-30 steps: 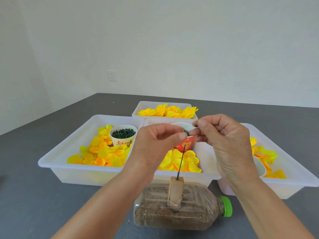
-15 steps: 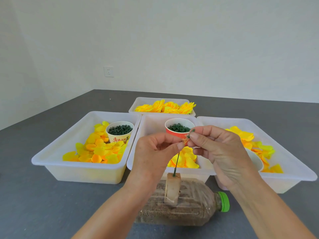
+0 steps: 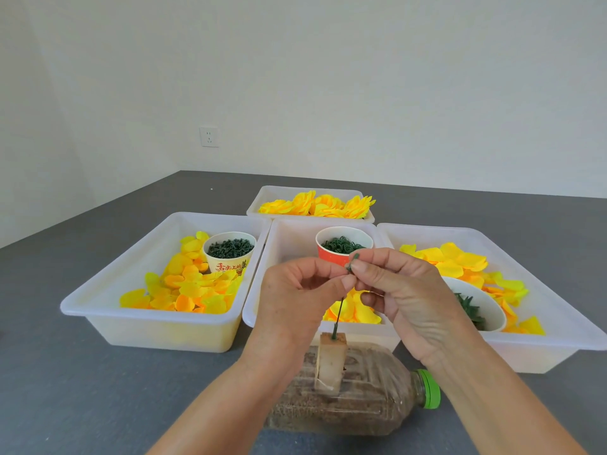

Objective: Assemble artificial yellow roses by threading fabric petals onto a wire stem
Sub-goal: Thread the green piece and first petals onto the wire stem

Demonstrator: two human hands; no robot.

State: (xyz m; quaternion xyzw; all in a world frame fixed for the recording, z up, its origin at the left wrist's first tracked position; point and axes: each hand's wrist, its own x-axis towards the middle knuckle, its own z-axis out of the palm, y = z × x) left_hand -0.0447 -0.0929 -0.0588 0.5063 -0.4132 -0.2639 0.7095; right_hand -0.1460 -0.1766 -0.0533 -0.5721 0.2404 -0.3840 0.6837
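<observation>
The upper end of the green wire stem (image 3: 338, 318) is hidden between the fingertips of both hands; whether a petal is already threaded there cannot be made out. The stem is thin, dark green and slightly tilted, its foot planted in a wooden block (image 3: 331, 362) atop a lying plastic bottle (image 3: 354, 399) (green cap to the right). Above the block, the left hand (image 3: 302, 300) pinches the stem's top, while the right hand (image 3: 404, 297) pinches a small dark green piece (image 3: 352, 261) at the same point. Behind the block, the middle tray (image 3: 289, 244) holds an orange cup (image 3: 341, 249) and yellow petals (image 3: 358, 310), largely covered by the hands.
</observation>
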